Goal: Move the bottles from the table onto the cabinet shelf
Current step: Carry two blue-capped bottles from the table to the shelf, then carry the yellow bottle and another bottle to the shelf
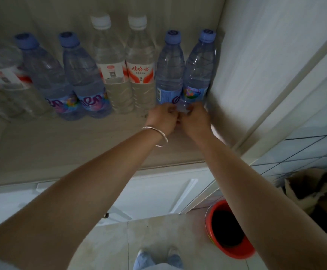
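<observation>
1. Bottles point(104, 75) stand in a row on our shelf point(61, 145).
2. Our left hand point(163, 118) and right hand point(194, 119) grip the two rightmost bottle bases, beside the cabinet wall point(256, 75).
3. Below: red bucket point(229, 228), cardboard box point(303, 184).

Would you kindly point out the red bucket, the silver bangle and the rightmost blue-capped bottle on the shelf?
red bucket point(210, 228): head view, on its left rim.
silver bangle point(157, 131): head view, on the band across the left wrist.
rightmost blue-capped bottle point(198, 69): head view, on its clear body.
</observation>
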